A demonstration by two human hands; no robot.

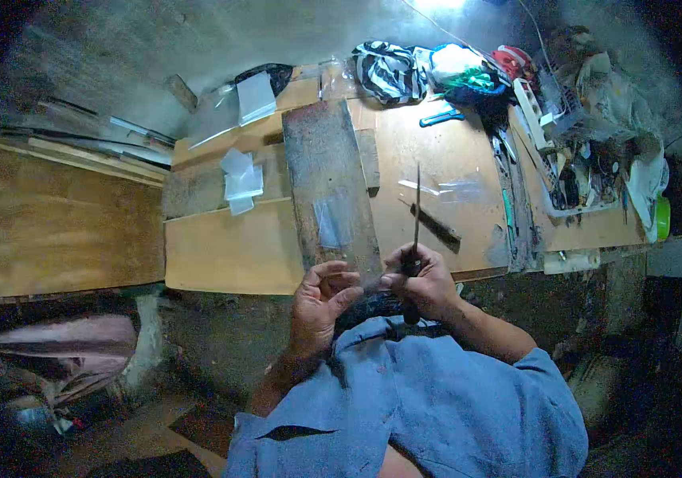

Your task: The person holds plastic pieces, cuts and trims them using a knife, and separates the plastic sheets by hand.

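My right hand (430,285) is closed around the dark handle of a thin, pointed metal tool (417,211), which points away from me; whether it is a narrow knife or a file I cannot tell. My left hand (319,307) is at the near end of a worn wooden board (329,159), its fingers curled toward the thumb. Something hazy and see-through seems to lie between both hands, too faint to name. On the board rests a small clear plastic sheet (331,223). Right of the board lies a dark, narrow tool or bar (437,229).
Stacked pale sheets (241,183) lie left of the board, more sheets (256,99) behind them. A blue cutter (441,116) lies at the back, near striped cloth (389,73). A power strip (529,114) and a tray of tools (592,187) stand at right. Wood strips (78,155) line the left.
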